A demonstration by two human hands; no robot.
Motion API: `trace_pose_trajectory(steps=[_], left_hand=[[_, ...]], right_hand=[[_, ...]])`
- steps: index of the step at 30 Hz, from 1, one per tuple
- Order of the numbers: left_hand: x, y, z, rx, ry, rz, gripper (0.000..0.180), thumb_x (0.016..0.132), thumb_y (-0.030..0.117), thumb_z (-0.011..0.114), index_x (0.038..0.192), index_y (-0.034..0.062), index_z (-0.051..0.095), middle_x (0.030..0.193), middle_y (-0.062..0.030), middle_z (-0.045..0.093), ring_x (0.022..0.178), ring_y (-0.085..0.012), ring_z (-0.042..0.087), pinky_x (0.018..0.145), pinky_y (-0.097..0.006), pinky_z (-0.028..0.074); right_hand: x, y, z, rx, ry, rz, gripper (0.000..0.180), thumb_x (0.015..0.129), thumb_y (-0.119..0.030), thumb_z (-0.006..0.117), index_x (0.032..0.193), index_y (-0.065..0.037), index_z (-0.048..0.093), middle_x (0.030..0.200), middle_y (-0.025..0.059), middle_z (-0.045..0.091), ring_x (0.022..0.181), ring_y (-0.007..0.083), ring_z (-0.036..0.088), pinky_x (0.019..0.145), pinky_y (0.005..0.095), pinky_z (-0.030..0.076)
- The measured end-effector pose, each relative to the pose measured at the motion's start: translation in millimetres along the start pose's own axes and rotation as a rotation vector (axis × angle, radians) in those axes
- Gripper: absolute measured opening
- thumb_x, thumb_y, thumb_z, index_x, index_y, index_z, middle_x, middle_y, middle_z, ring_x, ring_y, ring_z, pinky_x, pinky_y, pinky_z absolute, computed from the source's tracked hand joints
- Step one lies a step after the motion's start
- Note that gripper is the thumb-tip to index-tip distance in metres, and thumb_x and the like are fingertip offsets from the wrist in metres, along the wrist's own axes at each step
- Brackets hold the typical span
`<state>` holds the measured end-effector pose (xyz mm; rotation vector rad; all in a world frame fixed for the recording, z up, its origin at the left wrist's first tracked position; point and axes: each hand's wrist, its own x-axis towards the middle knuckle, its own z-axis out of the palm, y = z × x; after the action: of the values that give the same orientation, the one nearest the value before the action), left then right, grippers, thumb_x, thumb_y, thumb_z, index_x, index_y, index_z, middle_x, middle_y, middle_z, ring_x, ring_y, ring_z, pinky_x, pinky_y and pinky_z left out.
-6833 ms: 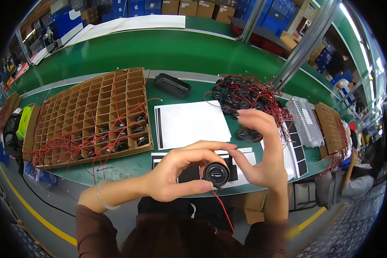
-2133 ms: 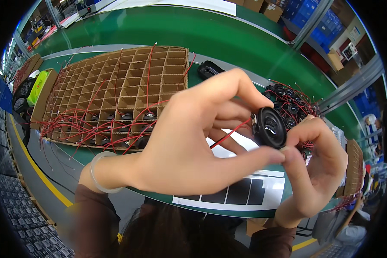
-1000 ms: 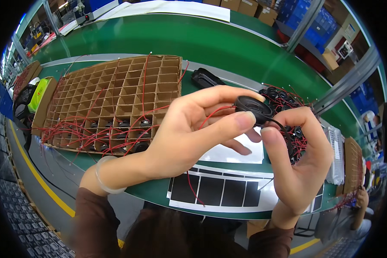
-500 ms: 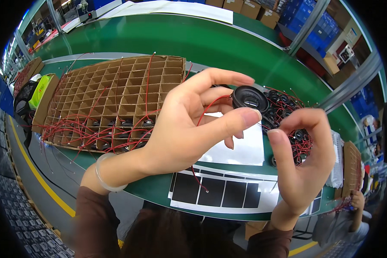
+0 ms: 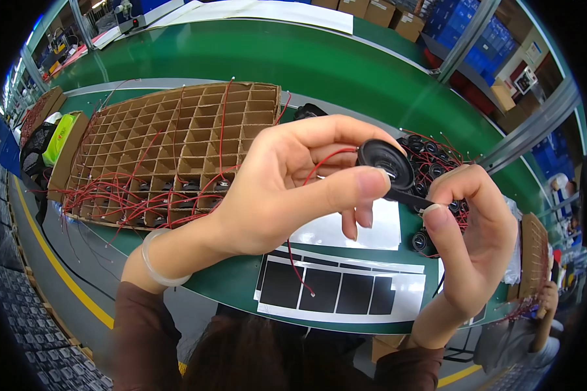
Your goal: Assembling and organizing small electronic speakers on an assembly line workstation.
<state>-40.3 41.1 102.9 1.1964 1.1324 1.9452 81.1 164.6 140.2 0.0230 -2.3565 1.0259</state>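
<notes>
Between the thumb and fingers of my left hand (image 5: 267,195) is a small round black speaker (image 5: 386,161), its face tilted. A thin red wire (image 5: 336,154) runs from it behind my hand, and its loose end hangs over a white sheet with black stickers (image 5: 355,293). My right hand (image 5: 476,241) pinches the end of a narrow black strip (image 5: 412,199) between thumb and index finger. That strip stretches taut from the speaker's lower edge, partly hidden by my left thumb. Beyond my right hand lies a pile of similar speakers (image 5: 430,148) with red wires.
At the left stands a cardboard divider tray (image 5: 169,140), its near cells holding wired speakers. White paper (image 5: 379,229) lies under my hands on the green table. A green conveyor belt (image 5: 254,55) runs behind. Another person's arm (image 5: 546,313) shows at the far right.
My left hand has turned the speaker to a steeper tilt. The black strip now shows between the speaker and my right hand, whose fingertips have closed and shifted slightly right.
</notes>
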Motion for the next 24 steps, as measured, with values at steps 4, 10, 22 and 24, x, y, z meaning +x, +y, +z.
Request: trace_pose_trajectory(steps=[4,10,22,24], left_hand=[[-1.4,2.5,1.8,-0.04,-0.023,-0.056,0.048,0.073,0.026,0.049,0.101,-0.0114,0.04,0.073,-0.0135,0.053,0.057,-0.0128,0.054,0.043,-0.019,0.045],[-2.9,6.4,2.9,-0.057,-0.056,-0.137,0.05,0.072,0.031,0.051,0.1,-0.0103,0.041,0.07,-0.0128,0.054,0.056,-0.0121,0.054,0.044,-0.019,0.044],[-5.5,4.8,4.8,-0.131,-0.067,-0.184,0.052,0.072,0.034,0.051,0.102,-0.0082,0.043,0.075,-0.0116,0.053,0.057,-0.0117,0.052,0.05,-0.019,0.043],[-6.1,3.9,1.8,-0.1,-0.062,-0.16,0.051,0.073,0.033,0.05,0.102,-0.0084,0.042,0.074,-0.011,0.053,0.056,-0.0112,0.052,0.049,-0.019,0.043]], right_hand=[[0.2,0.9,-1.4,0.034,-0.005,0.017,0.011,0.067,-0.007,0.052,0.07,0.001,0.044,0.067,0.0054,0.045,0.064,0.0108,0.04,0.06,0.0196,0.03],[0.6,0.8,-0.3,0.038,0.0,0.006,0.011,0.067,-0.007,0.052,0.069,0.001,0.044,0.066,0.0055,0.046,0.064,0.0112,0.041,0.06,0.0199,0.03],[0.6,-0.2,3.2,0.034,-0.009,0.012,0.011,0.067,-0.007,0.052,0.068,0.001,0.044,0.066,0.0046,0.046,0.063,0.0104,0.041,0.058,0.0191,0.03],[0.9,-0.1,5.0,0.034,-0.003,0.008,0.01,0.067,-0.006,0.052,0.068,0.001,0.045,0.066,0.0046,0.045,0.063,0.0103,0.041,0.058,0.0189,0.029]])
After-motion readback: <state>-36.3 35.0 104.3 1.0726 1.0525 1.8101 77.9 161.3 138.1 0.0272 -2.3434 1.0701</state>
